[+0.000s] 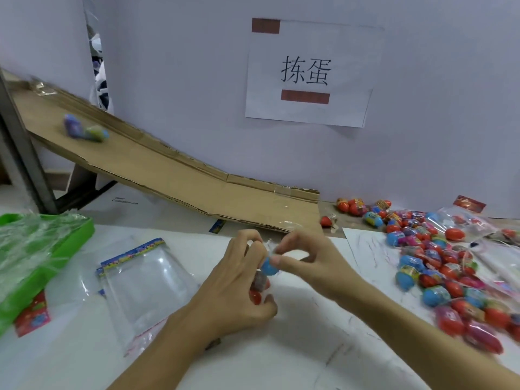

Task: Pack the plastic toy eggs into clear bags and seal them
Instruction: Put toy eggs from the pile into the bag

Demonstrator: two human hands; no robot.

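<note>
My left hand (pixel 239 282) grips a small clear bag with toy eggs inside; a blue egg (pixel 268 267) and a red egg (pixel 256 296) show between the fingers. My right hand (pixel 302 256) pinches the top of that bag with thumb and fingertips, just above the blue egg. A heap of loose red, blue and pink toy eggs (pixel 439 266) lies on the table to the right. Empty clear bags (pixel 146 280) with printed header cards lie flat to the left of my hands.
A cardboard ramp (pixel 174 170) slopes down from the upper left along the wall; a bagged pair of eggs (pixel 84 130) lies on it. A green tray (pixel 70 243) with crumpled plastic sits at the left edge. A paper sign (pixel 309 71) hangs on the wall.
</note>
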